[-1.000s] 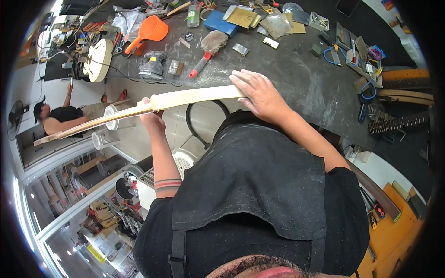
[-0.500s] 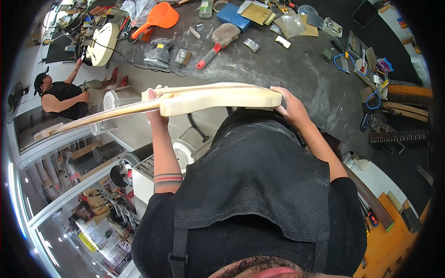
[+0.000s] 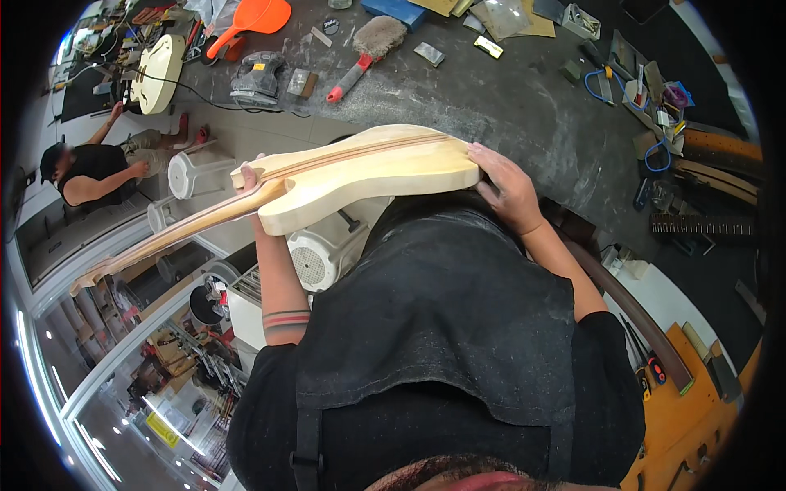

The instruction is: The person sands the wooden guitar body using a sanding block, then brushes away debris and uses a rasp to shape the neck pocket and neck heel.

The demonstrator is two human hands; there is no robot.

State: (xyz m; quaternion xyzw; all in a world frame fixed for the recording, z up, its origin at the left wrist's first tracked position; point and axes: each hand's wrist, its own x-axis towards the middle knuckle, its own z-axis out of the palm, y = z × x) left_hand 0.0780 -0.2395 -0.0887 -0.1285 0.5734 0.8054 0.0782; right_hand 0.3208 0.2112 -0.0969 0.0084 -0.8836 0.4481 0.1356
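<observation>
Guitar [image 3: 368, 168] of pale bare wood, with thin darker stripes running lengthwise through it, is held up in front of the person, its body overlapping the near edge of the dark worktop [image 3: 540, 123] in this view; whether the two touch, I cannot tell. Its neck [image 3: 188, 227] slants off to the left, clear of the worktop. The left hand [image 3: 249, 178] is clamped around the place where neck and body meet, partly hidden by the wood. The right hand [image 3: 509, 188] grips the rounded end of the body, fingers over the rim and thumb near the lower side, just above the dark apron [image 3: 434, 311]. Beyond the guitar, near the front edge of the worktop, lie a power sander [image 3: 257, 78], a small block [image 3: 302, 83] and a fluffy brush [image 3: 378, 39] with a red and grey handle. An orange scoop [image 3: 260, 15] sits farther back, and a second pale guitar body [image 3: 157, 74] lies toward the left end. A fretted neck [image 3: 702, 224] rests at the right end. Past the left end of the worktop another person [image 3: 94, 172] is near a white stool [image 3: 190, 176].
</observation>
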